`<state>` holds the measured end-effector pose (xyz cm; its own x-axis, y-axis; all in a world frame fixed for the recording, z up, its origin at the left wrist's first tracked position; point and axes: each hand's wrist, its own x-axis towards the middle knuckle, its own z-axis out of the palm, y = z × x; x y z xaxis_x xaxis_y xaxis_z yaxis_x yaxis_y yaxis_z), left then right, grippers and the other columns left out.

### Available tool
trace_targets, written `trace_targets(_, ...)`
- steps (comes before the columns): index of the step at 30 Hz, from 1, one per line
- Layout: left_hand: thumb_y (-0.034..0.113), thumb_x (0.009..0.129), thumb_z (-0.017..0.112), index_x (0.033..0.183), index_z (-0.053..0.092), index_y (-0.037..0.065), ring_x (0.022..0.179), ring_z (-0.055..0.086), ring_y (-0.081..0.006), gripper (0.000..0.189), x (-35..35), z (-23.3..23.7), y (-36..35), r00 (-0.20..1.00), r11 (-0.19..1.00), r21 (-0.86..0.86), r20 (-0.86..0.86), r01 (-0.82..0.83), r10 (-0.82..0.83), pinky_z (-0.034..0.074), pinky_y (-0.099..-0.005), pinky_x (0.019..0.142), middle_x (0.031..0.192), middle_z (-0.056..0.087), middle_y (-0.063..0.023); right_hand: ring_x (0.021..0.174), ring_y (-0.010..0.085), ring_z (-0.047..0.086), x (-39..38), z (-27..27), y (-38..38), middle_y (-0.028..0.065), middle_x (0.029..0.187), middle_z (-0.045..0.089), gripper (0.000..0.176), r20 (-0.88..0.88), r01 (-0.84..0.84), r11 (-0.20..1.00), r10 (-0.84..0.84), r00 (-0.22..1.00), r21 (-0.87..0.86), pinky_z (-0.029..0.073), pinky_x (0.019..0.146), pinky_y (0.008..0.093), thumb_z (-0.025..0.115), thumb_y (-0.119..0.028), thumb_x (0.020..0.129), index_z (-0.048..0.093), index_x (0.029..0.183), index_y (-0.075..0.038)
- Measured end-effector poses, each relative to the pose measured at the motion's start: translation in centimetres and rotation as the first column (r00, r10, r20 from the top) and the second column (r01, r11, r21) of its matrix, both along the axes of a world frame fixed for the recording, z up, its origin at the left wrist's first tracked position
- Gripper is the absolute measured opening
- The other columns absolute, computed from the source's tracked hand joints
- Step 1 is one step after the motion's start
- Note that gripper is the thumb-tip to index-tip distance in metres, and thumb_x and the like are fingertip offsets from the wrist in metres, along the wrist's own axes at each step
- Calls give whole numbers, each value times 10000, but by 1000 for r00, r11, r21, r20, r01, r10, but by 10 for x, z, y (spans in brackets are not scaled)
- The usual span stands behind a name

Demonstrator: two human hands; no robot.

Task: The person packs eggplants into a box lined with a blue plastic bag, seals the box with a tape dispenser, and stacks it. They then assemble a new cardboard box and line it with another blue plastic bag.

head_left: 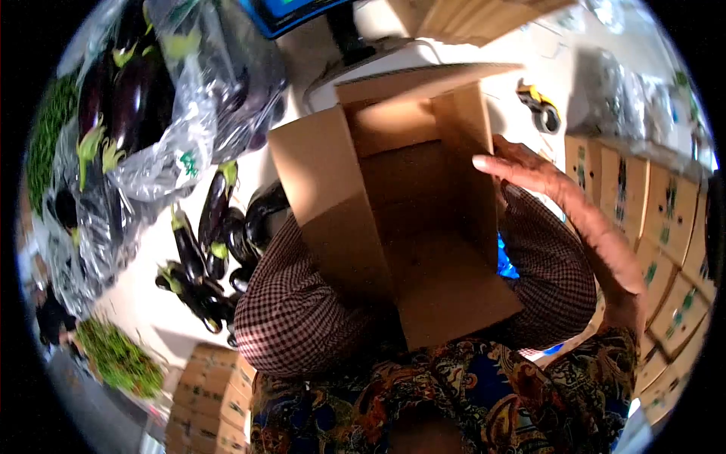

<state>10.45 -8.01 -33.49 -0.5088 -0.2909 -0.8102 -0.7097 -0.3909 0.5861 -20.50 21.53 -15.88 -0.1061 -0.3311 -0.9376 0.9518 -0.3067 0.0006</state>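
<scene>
An open, empty cardboard box (416,181) rests tilted between my knees, its flaps spread outward. My right hand (522,168) lies against the box's right wall, the thumb over its upper edge and the other fingers mostly hidden behind it. My left hand does not show. To the left of my lap, several dark eggplants (215,219) lie loose on the pale floor. More eggplants (140,94) fill a clear plastic bag (189,129) at the upper left.
A screen on a stand (302,11) is at the top. A yellow and black tape dispenser (541,108) lies right of the box. Stacked cartons (654,204) line the right side, with another carton stack (208,401) at lower left. Green stalks (121,359) are piled at the left.
</scene>
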Motion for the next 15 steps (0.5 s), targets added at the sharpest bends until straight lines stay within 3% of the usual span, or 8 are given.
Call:
trace_targets(1, 219, 916, 580, 1271, 497, 31, 998, 579, -231, 411, 2, 0, -6, 1000, 1000, -3, -18, 14, -14, 470, -381, 896, 1145, 586, -140, 1323, 346, 337, 3, 2, 1, 231, 1436, 337, 1011, -298, -570, 774, 633, 715, 276, 358, 1053, 431, 450, -762, 780, 244, 1451, -33)
trace_targets(2, 218, 916, 580, 1276, 494, 31, 1003, 579, -233, 414, 3, 2, -11, 999, 1000, 0, -35, 23, -23, 469, -382, 899, 1151, 585, -143, 1299, 340, 381, 4, 3, 8, 228, 1424, 360, 1026, -276, -742, 218, 960, 46, 635, 375, 1037, 428, 459, -779, 761, 282, 1440, -31)
trace_targets(4, 214, 916, 581, 1285, 489, 32, 1015, 578, -236, 422, 4, 7, -26, 997, 999, -3, -69, 32, -32, 468, -385, 904, 1164, 582, -148, 1188, 301, 510, 12, -7, 30, 227, 1286, 522, 1021, -393, -733, 441, 884, 254, 518, 435, 966, 417, 420, -798, 768, 363, 1397, 4)
trace_targets(5, 213, 915, 581, 1290, 486, 33, 1020, 577, -238, 426, 3, 11, -35, 995, 1000, 6, -95, 18, -17, 467, -387, 907, 1170, 581, -151, 1173, 299, 522, 8, -15, 43, 228, 1272, 533, 1019, -387, -721, 446, 884, 262, 531, 436, 964, 413, 398, -804, 772, 370, 1393, 3)
trace_targets(7, 209, 915, 582, 1299, 481, 34, 1031, 576, -241, 434, 9, 23, -57, 991, 1000, 25, -135, -12, 16, 466, -390, 913, 1183, 578, -157, 1145, 287, 543, -4, -15, 59, 220, 1286, 526, 939, -343, -689, 365, 922, 177, 626, 460, 941, 407, 332, -765, 831, 388, 1389, -12)
trace_targets(10, 204, 914, 583, 1313, 472, 36, 1048, 575, -246, 446, 15, 47, -94, 971, 993, 80, -218, -83, 99, 463, -395, 922, 1202, 575, -165, 1098, 265, 567, -39, -43, 78, 186, 1314, 502, 658, -188, -562, 227, 974, 126, 795, 523, 846, 365, 381, -533, 949, 430, 1353, -15)
trace_targets(13, 199, 914, 583, 1327, 464, 38, 1065, 573, -251, 459, 12, 90, -116, 925, 972, 207, -337, -109, 175, 461, -400, 931, 1221, 571, -174, 1051, 245, 574, -76, -110, 103, 145, 1245, 532, 521, -347, -560, 510, 859, 377, 653, 520, 826, 347, 402, -419, 976, 474, 1288, -8)
trace_targets(15, 235, 909, 593, 1397, 352, 49, 1067, 557, -230, 575, -51, 173, -81, 910, 988, 156, -411, 6, 59, 437, -361, 935, 1191, 573, -148, 1084, 241, 558, -64, -115, 89, 169, 1286, 491, 485, -276, -586, 330, 944, 183, 740, 513, 820, 345, 454, -365, 960, 475, 1283, -4)
